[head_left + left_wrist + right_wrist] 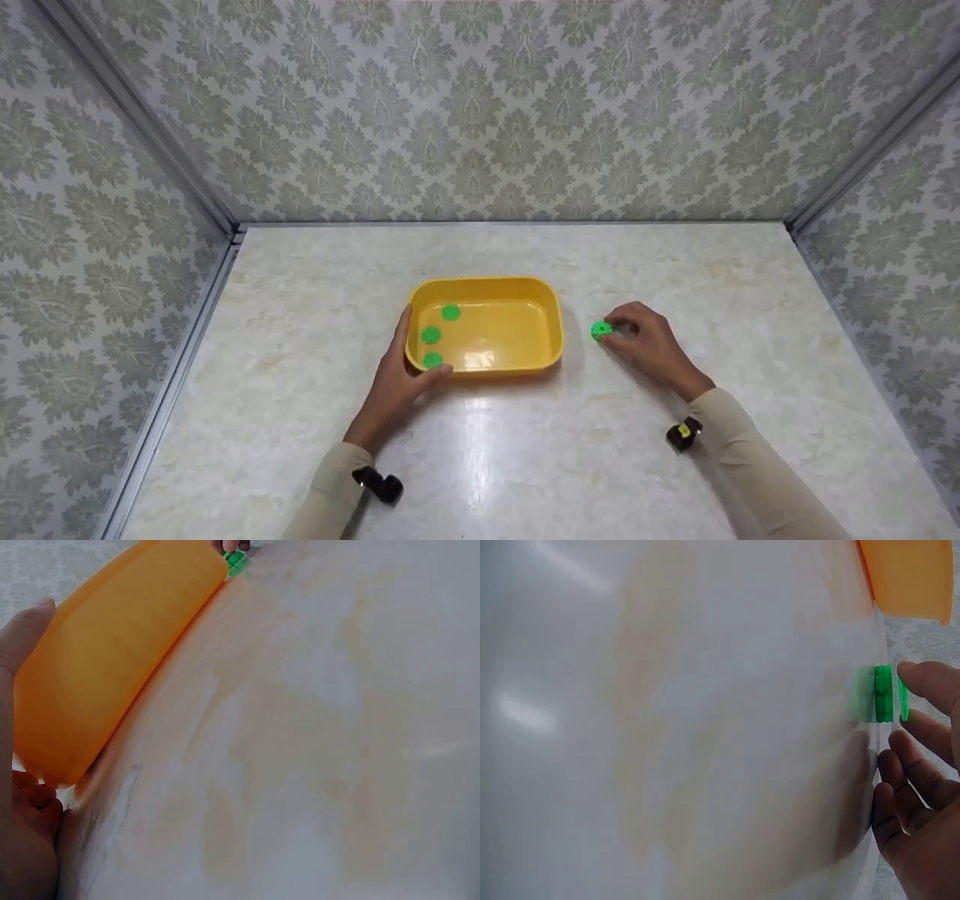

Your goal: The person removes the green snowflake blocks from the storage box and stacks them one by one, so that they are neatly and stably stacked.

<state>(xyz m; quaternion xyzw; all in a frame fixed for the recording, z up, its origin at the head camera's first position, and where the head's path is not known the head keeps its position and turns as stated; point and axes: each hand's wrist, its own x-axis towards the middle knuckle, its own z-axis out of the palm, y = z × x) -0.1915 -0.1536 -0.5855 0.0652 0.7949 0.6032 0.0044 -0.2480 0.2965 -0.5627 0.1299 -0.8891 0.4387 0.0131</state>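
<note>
A yellow plastic tub stands on the table, and three flat green discs with notched edges lie along its left part. My left hand holds the tub's near left corner, thumb at the near rim and fingers along the left wall. To the right of the tub, my right hand pinches a thin green disc between thumb and finger. In the right wrist view that disc stands just apart from a short stack of green discs on the table.
The marbled pale table meets patterned wall panels at the back and both sides. Metal frame strips run along its edges. A dark wrist-worn device sits on each sleeve.
</note>
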